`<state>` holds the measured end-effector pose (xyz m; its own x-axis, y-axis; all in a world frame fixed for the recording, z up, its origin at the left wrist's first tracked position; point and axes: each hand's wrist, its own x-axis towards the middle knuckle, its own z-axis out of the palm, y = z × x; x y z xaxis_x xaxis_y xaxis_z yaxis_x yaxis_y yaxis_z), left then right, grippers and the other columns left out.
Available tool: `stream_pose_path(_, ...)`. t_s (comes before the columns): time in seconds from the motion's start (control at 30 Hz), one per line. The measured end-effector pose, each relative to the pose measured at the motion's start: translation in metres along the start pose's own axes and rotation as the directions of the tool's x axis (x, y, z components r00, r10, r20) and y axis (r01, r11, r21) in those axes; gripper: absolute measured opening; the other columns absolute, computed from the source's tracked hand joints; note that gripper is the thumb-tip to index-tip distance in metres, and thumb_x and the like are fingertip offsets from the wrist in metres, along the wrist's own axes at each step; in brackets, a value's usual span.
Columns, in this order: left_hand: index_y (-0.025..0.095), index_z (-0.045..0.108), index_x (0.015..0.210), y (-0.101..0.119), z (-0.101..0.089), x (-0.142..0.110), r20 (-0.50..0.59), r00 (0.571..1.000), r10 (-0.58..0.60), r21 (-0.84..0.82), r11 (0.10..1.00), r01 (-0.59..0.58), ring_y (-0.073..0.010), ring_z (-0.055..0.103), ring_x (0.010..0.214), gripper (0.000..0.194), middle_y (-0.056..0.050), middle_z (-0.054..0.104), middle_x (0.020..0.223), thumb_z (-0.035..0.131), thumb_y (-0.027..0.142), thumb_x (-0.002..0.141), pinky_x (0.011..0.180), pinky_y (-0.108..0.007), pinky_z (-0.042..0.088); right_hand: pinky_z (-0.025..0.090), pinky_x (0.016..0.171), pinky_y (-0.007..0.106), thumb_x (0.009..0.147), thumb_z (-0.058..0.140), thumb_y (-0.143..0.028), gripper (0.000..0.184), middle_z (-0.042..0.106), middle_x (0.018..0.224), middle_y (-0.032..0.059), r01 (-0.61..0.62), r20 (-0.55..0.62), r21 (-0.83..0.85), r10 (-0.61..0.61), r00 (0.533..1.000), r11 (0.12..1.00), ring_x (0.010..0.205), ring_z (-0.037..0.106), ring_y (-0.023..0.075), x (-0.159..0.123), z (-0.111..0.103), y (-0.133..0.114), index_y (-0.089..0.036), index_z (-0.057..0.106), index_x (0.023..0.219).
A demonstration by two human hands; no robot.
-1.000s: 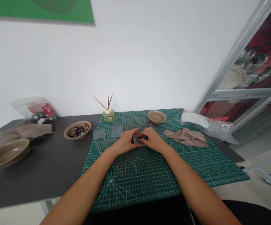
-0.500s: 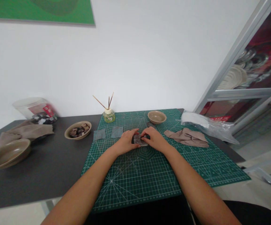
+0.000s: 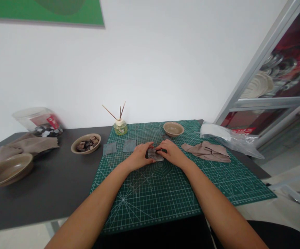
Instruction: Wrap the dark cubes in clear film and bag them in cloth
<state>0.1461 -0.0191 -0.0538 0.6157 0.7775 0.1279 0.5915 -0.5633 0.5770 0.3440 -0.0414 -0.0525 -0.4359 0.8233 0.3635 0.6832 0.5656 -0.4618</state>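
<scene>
Left hand (image 3: 139,156) and right hand (image 3: 172,152) close together, fingers (image 3: 148,145) curved

Diffuser bottle (image 3: 120,129) with 3 reeds (image 3: 110,112); green picture (image 3: 43,13) on wall (image 3: 165,69).

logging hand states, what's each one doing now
Left hand: partly open, curved around the grayish piece.
Right hand: fingers bent over it; grip can't be told.

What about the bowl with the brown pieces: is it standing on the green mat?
No, the bowl with the brown pieces stands on the dark tabletop, left of the green mat.
</scene>
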Motion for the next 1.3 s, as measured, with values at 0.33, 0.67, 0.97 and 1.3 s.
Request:
stream_pose_path(0.33,0.018,0.041,0.136,0.0026,-0.0016,0.0001,-0.005,1.0,-0.005,-0.002,1.0,0.005,-0.0301,0.051,0.121,0.075,-0.012,0.057,0.13,0.074,0.025,0.069,0.104,-0.047,0.038,0.043,0.083,0.035,0.083,0.062,-0.009,0.012,0.064,0.09,0.0059,0.052,-0.006,-0.02,-0.052,0.999,0.998,0.09,0.052,0.0199,0.002,0.0018,-0.0013,-0.017,0.067,0.09)
stream_pose_path(0.67,0.02,0.04,0.136,0.0007,-0.0005,-0.0002,-0.008,1.0,0.01,0.007,1.0,-0.01,-0.0299,0.051,0.122,0.074,-0.011,0.056,0.131,0.073,0.026,0.07,0.104,-0.047,0.038,0.043,0.083,0.036,0.083,0.061,-0.008,0.013,0.063,0.089,0.006,0.07,0.004,-0.041,-0.07,0.998,0.997,0.09,0.051,0.0201,0.0028,0.0035,-0.0028,-0.017,0.068,0.089)
stream_pose_path(0.97,0.019,0.04,0.136,0.0016,-0.0006,0.0002,-0.003,1.0,-0.01,0.012,1.0,0.01,-0.0297,0.05,0.123,0.075,-0.011,0.055,0.132,0.074,0.026,0.07,0.105,-0.045,0.038,0.043,0.083,0.036,0.082,0.061,-0.006,0.014,0.063,0.089,0.0059,0.076,-0.001,-0.049,-0.076,0.997,0.996,0.089,0.052,0.0205,0.0033,0.0033,-0.0063,-0.017,0.067,0.087)
stream_pose_path(1.3,0.017,0.04,0.136,0.0026,-0.0016,-0.0008,0.003,1.0,-0.009,0.012,1.0,0.009,-0.029,0.051,0.122,0.075,-0.012,0.056,0.131,0.075,0.025,0.07,0.106,-0.045,0.037,0.043,0.083,0.036,0.08,0.063,-0.006,0.013,0.064,0.088,0.0061,0.06,-0.013,-0.043,-0.061,0.998,0.997,0.088,0.051,0.0205,0.0017,0.0016,-0.0056,-0.016,0.067,0.086)
